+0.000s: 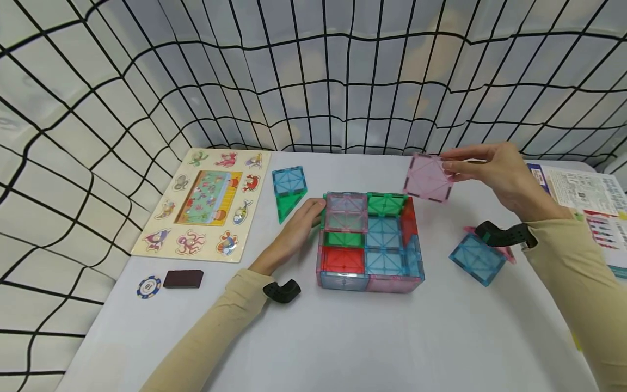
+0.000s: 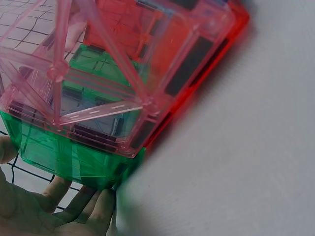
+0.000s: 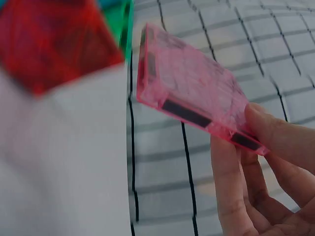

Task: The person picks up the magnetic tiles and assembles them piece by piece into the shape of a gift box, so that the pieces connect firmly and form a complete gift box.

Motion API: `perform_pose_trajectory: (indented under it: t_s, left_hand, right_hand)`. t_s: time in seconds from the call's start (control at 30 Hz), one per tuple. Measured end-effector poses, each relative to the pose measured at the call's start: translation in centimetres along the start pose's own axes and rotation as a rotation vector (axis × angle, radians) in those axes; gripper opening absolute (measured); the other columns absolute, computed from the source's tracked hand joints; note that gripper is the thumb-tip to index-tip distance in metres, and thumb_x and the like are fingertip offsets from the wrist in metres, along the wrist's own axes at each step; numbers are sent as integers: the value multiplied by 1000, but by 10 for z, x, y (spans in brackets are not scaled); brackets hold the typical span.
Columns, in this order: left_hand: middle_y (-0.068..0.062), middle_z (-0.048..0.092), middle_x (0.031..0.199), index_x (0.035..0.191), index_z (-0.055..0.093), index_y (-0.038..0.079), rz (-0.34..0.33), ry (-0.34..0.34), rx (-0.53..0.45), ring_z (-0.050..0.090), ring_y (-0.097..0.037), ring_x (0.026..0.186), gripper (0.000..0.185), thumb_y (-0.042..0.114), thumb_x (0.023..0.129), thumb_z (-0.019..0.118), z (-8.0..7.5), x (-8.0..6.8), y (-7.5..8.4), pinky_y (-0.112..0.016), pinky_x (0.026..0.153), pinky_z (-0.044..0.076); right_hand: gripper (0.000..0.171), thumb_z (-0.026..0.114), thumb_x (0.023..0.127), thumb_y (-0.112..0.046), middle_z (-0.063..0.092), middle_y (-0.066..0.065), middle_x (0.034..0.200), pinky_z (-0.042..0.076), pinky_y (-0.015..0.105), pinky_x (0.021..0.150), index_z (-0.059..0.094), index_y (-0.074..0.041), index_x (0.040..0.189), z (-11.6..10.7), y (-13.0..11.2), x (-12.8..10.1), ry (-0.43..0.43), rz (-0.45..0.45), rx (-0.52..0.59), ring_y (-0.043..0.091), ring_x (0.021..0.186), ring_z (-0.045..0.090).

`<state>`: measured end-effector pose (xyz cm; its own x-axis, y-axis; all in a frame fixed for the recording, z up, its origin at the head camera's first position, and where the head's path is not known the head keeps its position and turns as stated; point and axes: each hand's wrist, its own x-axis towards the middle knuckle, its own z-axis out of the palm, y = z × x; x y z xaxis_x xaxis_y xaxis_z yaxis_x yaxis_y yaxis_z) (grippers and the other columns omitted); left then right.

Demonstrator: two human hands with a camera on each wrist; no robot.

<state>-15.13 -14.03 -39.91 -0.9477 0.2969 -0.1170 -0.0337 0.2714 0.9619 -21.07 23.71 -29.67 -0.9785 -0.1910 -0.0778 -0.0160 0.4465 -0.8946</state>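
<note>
Beige sleeves (image 1: 215, 332) frame the table (image 1: 343, 343). Left hand (image 1: 294, 231) rests relaxed fingers against the tile box (image 1: 369, 242); right hand (image 1: 495, 174) pinches a pink tile (image 1: 428, 178) just above the box's far right corner.

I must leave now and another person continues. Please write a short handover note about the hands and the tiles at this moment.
Left hand: open, resting against the left side of the tile box.
Right hand: pinches a pink square tile in the air, above the box's far right corner.
Done: walls are up and one pink tile covers a far-left cell.
Left: the other cells are uncovered. Spare tiles: blue square on the right, blue and green pieces on the left.
</note>
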Motion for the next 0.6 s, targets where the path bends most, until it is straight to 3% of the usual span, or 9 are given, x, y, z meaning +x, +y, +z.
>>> perform_pose_trajectory:
  t_s: [0.07, 0.13, 0.33, 0.5, 0.6]
  left_hand:
    - [-18, 42, 158, 151, 40, 1, -1, 0, -5, 46, -42, 144, 56, 41, 114, 29, 1, 0, 0, -56, 125, 26]
    - [-19, 42, 158, 151, 40, 1, -2, -1, -14, 46, -42, 144, 55, 41, 114, 29, 1, 1, 0, -56, 125, 26]
    - [-19, 43, 156, 150, 41, 0, 0, -3, -30, 47, -41, 144, 53, 38, 115, 30, 2, -1, -1, -55, 125, 26]
    - [-19, 44, 156, 150, 41, 1, 1, -2, -22, 47, -40, 144, 54, 40, 114, 30, 1, -1, 0, -54, 125, 26]
    - [-19, 44, 157, 150, 42, 1, 4, 1, -16, 48, -40, 144, 55, 41, 114, 30, -1, -1, 0, -53, 125, 28]
  right_hand:
    - [27, 75, 99, -19, 77, -16, 103, 51, 33, 107, 78, -14, 125, 12, -7, -1, -39, -30, 6, 8, 90, 76]
    - [30, 74, 99, -16, 78, -11, 107, 55, 27, 99, 76, -6, 127, 25, -11, 0, -76, -46, -1, 10, 92, 76]
    - [35, 76, 98, -16, 76, 8, 120, 48, 55, 110, 72, 4, 127, 54, -15, 5, -141, -9, -44, 10, 91, 74]
    - [35, 75, 99, -20, 76, 10, 120, 53, 53, 104, 73, 2, 126, 60, -15, 8, -138, 25, -111, 11, 85, 75]
    - [34, 75, 99, -20, 76, 13, 120, 50, 57, 106, 74, 2, 125, 62, -17, 8, -133, 29, -134, 14, 84, 75]
